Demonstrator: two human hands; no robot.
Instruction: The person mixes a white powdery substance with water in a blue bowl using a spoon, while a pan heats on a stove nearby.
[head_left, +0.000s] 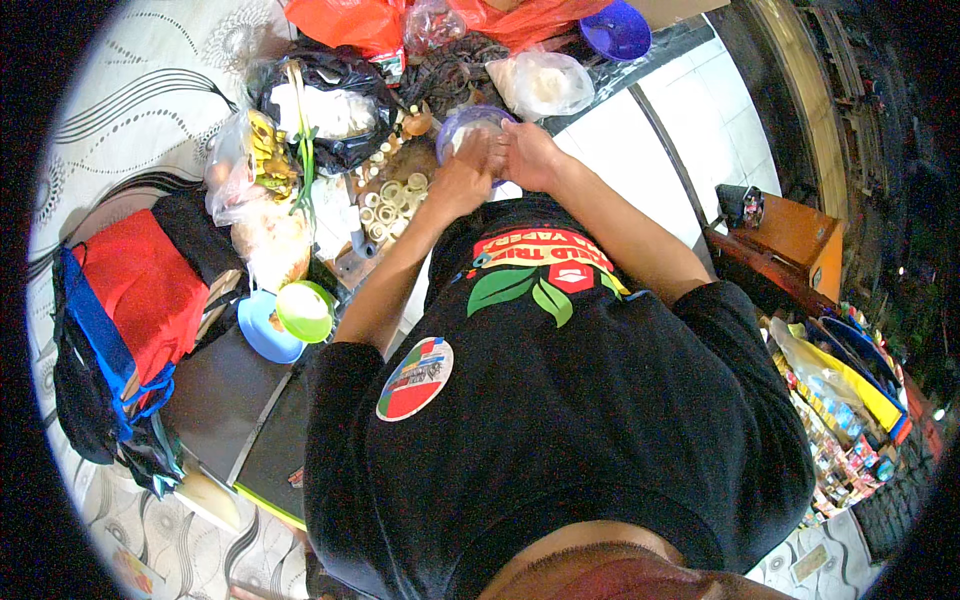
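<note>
Both my hands meet over a purple plastic bowl (444, 135) with a whitish substance inside. My left hand (471, 171) reaches in over the near side, its fingertips low against the other hand. Beside it, my right hand (531, 156) is at the bowl's right rim, thumb and fingers bent together. Whatever lies between the fingers is hidden. Left of the bowl, pale ring-shaped pieces (391, 201) lie on a brown board, with a short grey tube (363, 241) next to them. A clear plastic bag of white powder (546, 84) stands just beyond the bowl.
Spring onions (306, 161) lie across a black plastic bag (345, 154) at the left. Nearer are a green bowl (306, 311) and a blue bowl (262, 330). Red plastic bags (345, 26) and a dark blue bowl (616, 31) are at the back. White floor tiles (637, 172) extend right.
</note>
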